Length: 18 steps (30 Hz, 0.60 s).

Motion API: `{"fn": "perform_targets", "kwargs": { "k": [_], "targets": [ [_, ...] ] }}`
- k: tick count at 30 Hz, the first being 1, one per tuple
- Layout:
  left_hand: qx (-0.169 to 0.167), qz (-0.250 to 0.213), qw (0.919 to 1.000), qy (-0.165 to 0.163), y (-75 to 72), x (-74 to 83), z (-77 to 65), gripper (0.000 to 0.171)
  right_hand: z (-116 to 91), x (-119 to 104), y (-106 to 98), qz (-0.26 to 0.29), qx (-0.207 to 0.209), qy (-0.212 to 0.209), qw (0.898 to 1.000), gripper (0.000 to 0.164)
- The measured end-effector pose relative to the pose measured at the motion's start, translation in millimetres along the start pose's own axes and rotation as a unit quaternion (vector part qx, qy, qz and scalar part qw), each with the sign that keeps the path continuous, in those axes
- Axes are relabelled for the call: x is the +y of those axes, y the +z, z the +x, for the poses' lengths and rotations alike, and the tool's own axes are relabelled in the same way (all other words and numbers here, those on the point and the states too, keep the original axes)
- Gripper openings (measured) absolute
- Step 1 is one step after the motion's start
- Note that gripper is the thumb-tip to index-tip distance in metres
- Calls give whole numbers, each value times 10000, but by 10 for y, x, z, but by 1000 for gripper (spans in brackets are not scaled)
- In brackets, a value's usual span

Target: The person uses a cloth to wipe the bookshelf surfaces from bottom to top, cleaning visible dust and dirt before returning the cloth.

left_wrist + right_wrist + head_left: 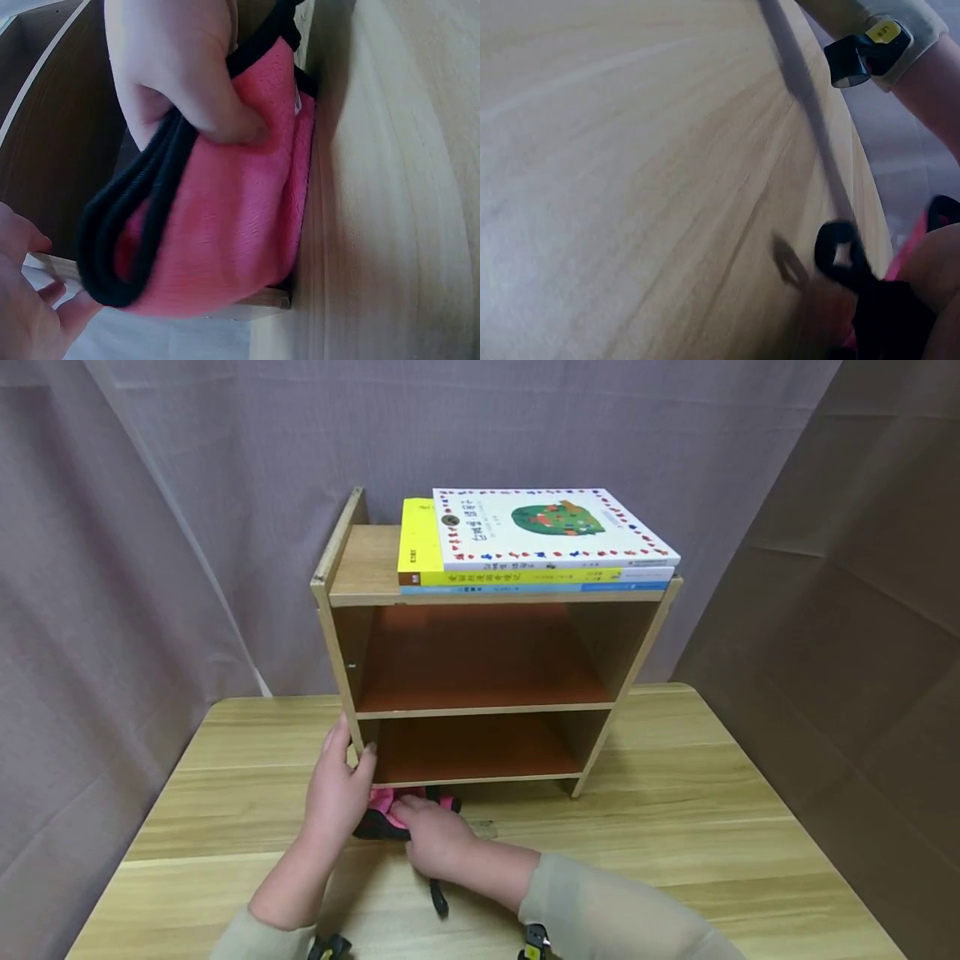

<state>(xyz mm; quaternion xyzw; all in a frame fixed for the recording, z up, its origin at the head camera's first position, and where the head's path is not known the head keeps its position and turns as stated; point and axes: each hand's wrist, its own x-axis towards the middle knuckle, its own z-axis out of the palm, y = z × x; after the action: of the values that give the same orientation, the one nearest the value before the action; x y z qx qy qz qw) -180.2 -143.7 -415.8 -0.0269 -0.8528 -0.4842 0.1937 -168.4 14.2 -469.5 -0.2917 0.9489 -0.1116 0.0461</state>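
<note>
A wooden shelf unit [483, 712] stands on the table. At its lower left, my left hand [336, 795] grips the edge of the side panel, thumb in front. My right hand [441, 842] pinches a pink cloth with black edging [232, 210], folded over, at the lower left opening beneath the bottom shelf board. The right thumb presses on the pink face in the left wrist view, where the left hand [26, 292] shows at the lower left. A black loop [838, 251] hangs from the cloth in the right wrist view.
Several books lie stacked on the unit's top board, a white picture book [555, 527] uppermost and a yellow book [420, 539] below it. The wooden table [675, 843] extends around the unit. Grey curtains [225, 485] hang behind and beside it.
</note>
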Motion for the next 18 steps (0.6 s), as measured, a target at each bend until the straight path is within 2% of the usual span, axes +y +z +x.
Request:
{"fn": "perform_targets", "kwargs": {
  "k": [4, 7, 9, 14, 18],
  "targets": [
    [-81, -56, 9998, -143, 3, 15, -12, 53, 10, 10, 26, -1106, -138, -413, 9929, 58],
    [-153, -88, 9996, -217, 5, 24, -16, 54, 11, 16, 43, -1645, -103, -671, 9840, 55],
    [-166, -81, 9996, -216, 8, 27, -13, 53, 10, 26, 38, -1645, -84, -694, 9839, 55],
    [-158, 26, 9995, -263, 1, 31, -14, 52, 10, 57, 0, -1211, -223, -592, 9906, 56],
    [-155, 46, 9995, -285, -3, 33, -7, 51, 4, 92, -7, -952, -177, -585, 9936, 56]
  ]
}}
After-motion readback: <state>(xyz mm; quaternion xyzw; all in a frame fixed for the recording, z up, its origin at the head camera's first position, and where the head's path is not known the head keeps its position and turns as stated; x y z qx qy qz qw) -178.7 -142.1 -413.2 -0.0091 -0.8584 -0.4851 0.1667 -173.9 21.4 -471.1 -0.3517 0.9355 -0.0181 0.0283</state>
